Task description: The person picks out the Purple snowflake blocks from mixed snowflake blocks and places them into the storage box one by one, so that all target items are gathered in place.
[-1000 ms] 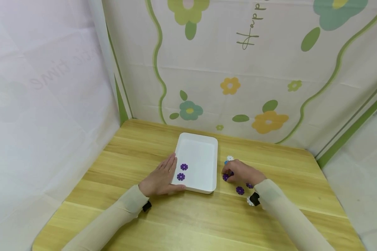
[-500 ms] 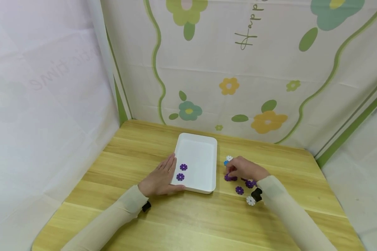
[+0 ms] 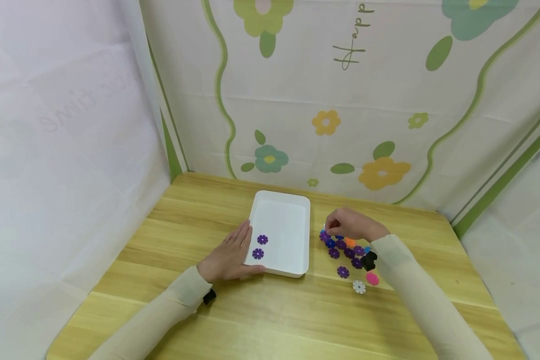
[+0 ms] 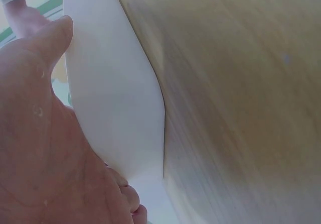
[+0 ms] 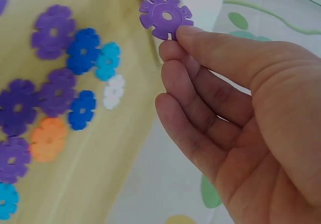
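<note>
My right hand (image 3: 353,223) pinches a purple snowflake disc (image 5: 158,12) between thumb and index finger, raised above the loose pieces. In the right wrist view its notched rim faces the camera and the other fingers curl below. Left of centre, my left hand (image 3: 227,255) rests along the left side of a white tray (image 3: 283,215), fingers straight and thumb at the near corner. Up close in the left wrist view, that palm lies against the tray's outer wall (image 4: 115,83). Inside the tray lie two purple snowflake discs (image 3: 258,254), near its left side.
Right of the tray is a loose cluster of purple, blue, light blue and orange discs (image 5: 48,142). A pink disc (image 3: 372,278) and a white disc (image 3: 359,287) lie nearer the front. Behind the wooden table (image 3: 207,200) hangs a flower-printed cloth (image 3: 297,90).
My right hand has lifted away from the table with a purple disc pinched in it, uncovering more of the cluster. The left hand and tray stay put; the view shifts slightly.
</note>
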Demonstrator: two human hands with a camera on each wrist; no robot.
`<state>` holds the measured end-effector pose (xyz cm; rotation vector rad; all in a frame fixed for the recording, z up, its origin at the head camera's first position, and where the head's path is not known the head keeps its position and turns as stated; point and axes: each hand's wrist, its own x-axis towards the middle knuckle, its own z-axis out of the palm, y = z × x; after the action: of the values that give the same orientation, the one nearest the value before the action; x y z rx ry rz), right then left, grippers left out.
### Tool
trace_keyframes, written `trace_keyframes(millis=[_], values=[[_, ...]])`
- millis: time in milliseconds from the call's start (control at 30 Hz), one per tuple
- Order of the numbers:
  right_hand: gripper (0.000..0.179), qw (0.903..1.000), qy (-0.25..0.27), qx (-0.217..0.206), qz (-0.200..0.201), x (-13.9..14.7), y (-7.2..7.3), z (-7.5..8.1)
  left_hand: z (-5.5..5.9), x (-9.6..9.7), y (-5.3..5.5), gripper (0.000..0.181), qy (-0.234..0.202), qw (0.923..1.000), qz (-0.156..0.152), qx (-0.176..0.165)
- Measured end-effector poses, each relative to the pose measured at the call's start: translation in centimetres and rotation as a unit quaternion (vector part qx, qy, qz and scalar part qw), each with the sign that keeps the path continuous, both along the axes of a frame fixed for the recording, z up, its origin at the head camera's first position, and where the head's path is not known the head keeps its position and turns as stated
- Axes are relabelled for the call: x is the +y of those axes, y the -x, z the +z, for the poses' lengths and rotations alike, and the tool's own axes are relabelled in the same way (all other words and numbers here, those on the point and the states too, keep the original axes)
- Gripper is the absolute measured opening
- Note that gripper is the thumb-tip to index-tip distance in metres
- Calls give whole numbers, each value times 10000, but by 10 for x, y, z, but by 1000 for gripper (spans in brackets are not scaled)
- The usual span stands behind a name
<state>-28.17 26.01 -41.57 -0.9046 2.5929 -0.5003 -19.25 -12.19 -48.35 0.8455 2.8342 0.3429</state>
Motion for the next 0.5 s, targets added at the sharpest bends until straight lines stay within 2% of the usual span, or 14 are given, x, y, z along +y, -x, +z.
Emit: trace_keyframes(millis=[233,500], values=[[14,9998,11,181,40,-19,16,13,-1,-1,0,118,-6,10000,10,6],[15,9997,-114,200,4,-53,34,14,-1,0,1,118,37,10000,36,-46]])
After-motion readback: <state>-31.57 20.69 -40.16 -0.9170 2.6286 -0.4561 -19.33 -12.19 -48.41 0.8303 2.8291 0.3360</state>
